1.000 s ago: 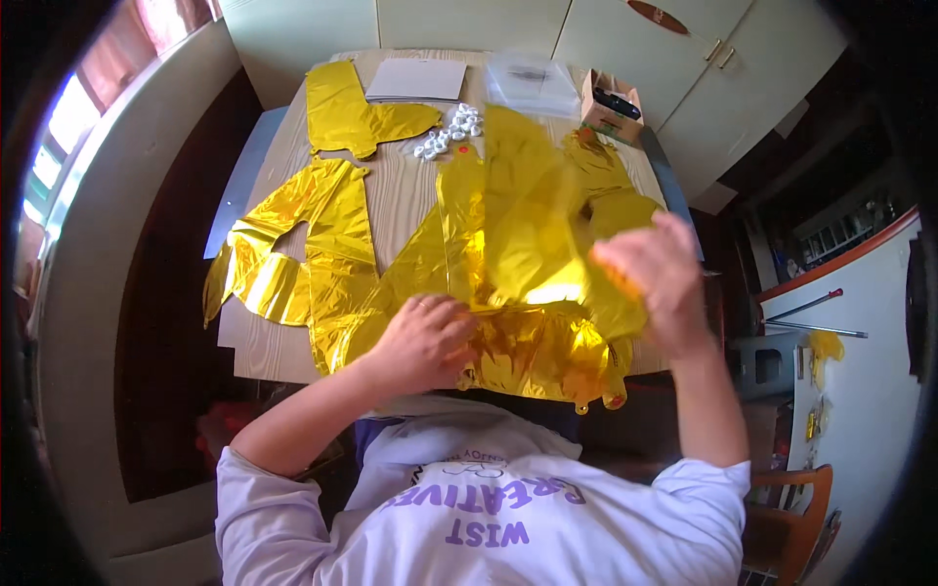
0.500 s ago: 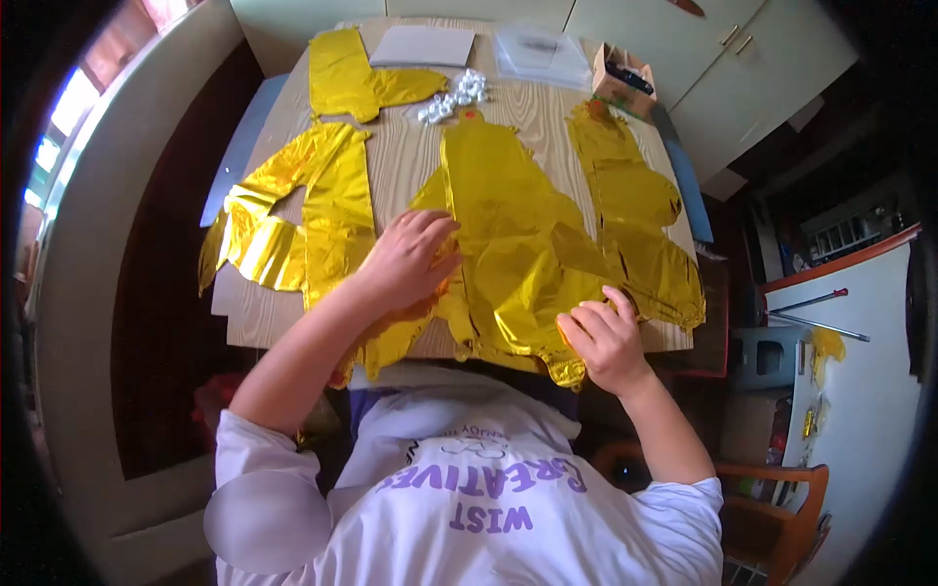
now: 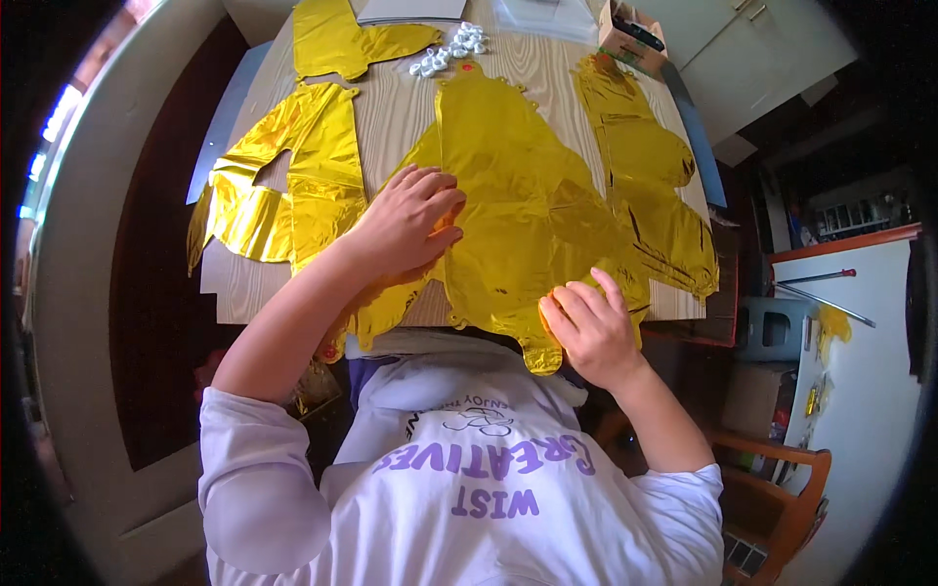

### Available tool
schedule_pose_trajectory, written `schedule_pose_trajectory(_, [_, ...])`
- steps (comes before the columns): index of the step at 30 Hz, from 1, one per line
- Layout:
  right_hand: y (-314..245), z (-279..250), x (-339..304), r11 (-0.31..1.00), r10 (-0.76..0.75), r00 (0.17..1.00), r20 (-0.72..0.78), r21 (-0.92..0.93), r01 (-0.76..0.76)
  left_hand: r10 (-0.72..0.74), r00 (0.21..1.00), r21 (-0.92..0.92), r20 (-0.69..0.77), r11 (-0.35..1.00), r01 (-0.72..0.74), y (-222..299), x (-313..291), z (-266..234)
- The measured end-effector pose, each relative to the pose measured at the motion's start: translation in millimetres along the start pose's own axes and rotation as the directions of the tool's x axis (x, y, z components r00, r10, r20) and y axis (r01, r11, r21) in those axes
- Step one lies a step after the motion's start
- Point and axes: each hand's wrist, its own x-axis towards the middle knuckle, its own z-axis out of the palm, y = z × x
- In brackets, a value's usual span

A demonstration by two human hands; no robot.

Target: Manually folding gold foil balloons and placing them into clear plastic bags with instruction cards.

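A large flat, uninflated gold foil balloon [image 3: 518,186] lies in the middle of the table, its lower edge reaching over the table's near edge. My left hand [image 3: 408,223] rests over its left side, fingers loosely bent and thumb apart. Near its lower right corner, my right hand [image 3: 593,332] touches the foil with curved fingers, one finger lifted. Nothing shows in either hand, though the undersides of both are hidden. More flat gold foil balloons lie around: one at left [image 3: 322,176], one at far left [image 3: 332,44], and one at right [image 3: 650,166].
Small white pieces [image 3: 449,51] are heaped at the back. Beyond them are a pale flat pad [image 3: 410,10] and clear plastic sheets [image 3: 547,18]. A wooden box [image 3: 630,39] with dark items stands at the back right. A wooden chair [image 3: 782,479] is at my right.
The view has tipped, so the table sits higher in it. My right hand has shifted slightly left along the foil, and the lower corner tab now lies flatter. My left hand stays over the left side.
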Motion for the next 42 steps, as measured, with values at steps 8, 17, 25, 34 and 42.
schedule_pose_trajectory(8, [-15.7, -56.2, -39.2, 0.937, 0.189, 0.979, 0.078, 0.285, -0.204, -0.01, 0.998, 0.006, -0.063, 1.0, 0.01, 11.5, -1.9, -5.7])
schedule_pose_trajectory(17, [-53.6, 10.2, -69.0, -0.611, 0.689, 0.2, 0.697, 0.707, -0.357, 0.062, 0.997, -0.026, 0.048, 0.998, -0.061, 21.4, -2.2, 1.3])
schedule_pose_trajectory(25, [-61.8, 3.5, -38.8, -0.134, 0.87, 0.314, 0.381, 0.794, -0.593, 0.068, 0.997, -0.002, 0.024, 0.998, -0.068, 24.6, 7.7, -6.1])
schedule_pose_trajectory(34, [-51.5, 0.4, -25.3, -0.231, 0.887, 0.198, 0.418, 0.772, -0.593, 0.086, 0.994, 0.003, 0.063, 0.996, -0.087, 21.3, 10.7, 1.3])
schedule_pose_trajectory(42, [-54.9, 8.7, -32.6, -0.236, 0.886, 0.214, 0.412, 0.797, -0.556, 0.049, 0.997, 0.019, 0.055, 0.999, -0.05, 24.9, 4.7, -1.3])
